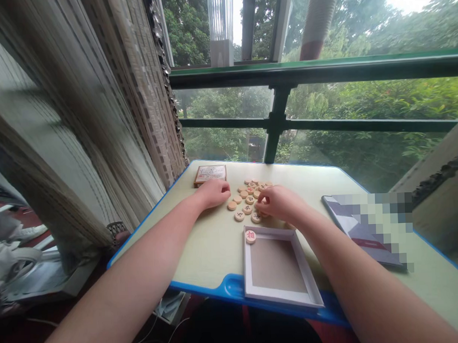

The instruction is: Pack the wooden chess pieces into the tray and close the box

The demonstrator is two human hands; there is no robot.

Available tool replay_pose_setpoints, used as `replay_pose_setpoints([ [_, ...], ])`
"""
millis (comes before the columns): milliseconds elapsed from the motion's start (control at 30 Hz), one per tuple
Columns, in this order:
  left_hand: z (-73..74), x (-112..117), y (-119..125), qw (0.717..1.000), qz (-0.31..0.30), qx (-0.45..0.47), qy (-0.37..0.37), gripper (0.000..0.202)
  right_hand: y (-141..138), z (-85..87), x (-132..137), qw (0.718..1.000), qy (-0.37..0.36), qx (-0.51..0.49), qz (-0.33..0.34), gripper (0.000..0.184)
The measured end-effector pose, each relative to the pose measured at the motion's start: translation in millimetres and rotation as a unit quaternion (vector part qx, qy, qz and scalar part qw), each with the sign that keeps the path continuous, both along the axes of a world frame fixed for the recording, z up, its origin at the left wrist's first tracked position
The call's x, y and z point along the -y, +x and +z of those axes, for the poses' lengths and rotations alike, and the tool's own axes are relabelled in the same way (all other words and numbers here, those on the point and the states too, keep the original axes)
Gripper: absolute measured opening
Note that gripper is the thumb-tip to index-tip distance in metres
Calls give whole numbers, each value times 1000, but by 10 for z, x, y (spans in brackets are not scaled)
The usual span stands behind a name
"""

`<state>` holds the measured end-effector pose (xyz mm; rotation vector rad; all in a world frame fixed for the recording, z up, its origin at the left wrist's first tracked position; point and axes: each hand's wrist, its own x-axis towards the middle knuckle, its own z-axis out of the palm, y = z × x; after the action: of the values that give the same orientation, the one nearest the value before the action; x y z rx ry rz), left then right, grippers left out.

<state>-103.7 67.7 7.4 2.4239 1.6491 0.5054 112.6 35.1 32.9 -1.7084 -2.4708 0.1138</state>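
Several round wooden chess pieces (246, 197) lie in a loose heap on the pale table (216, 247) with its blue rim. My left hand (213, 192) rests at the heap's left edge, fingers curled down onto the pieces. My right hand (279, 202) sits on the heap's right side, fingers bent and pinched over pieces. One piece with a red character (250, 236) lies in the top left corner of an open white box (310, 288) near the front edge. A small brown box lid (210, 174) lies at the far left corner.
A dark, partly blurred flat thing (357, 229) lies on the table's right side. Striped curtains (80, 121) hang at the left. A green window rail (315, 71) and glass stand behind the table. Clutter lies on the floor at the left.
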Motion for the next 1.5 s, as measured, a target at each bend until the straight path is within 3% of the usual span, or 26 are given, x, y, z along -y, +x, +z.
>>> replay_pose_setpoints([
  [133, 6, 12, 8, 1000, 0, 0, -3, 20, -8, -10, -5, 1000, 3, -2, 6, 20],
  [333, -3, 12, 9, 1000, 2, 0, -2, 20, -7, -54, -25, 997, 17, -11, 77, 30],
  [600, 1, 6, 9, 1000, -2, -5, -4, 21, -7, -77, -97, 997, 50, -22, 59, 36],
  [800, 1, 14, 8, 1000, 5, -2, -11, 21, 87, -141, -182, 995, 93, -30, 28, 29],
  [967, -4, 7, 9, 1000, 5, -4, -10, 22, 148, -164, -197, 998, 62, -12, 5, 27],
  [1300, 27, 15, 10, 1000, 3, 0, -27, 23, 183, -3, -127, 999, 1, -23, 33, 20],
  [1500, 25, 13, 12, 1000, 1, -7, -23, 23, 171, -37, -141, 998, 27, -46, 29, 15],
])
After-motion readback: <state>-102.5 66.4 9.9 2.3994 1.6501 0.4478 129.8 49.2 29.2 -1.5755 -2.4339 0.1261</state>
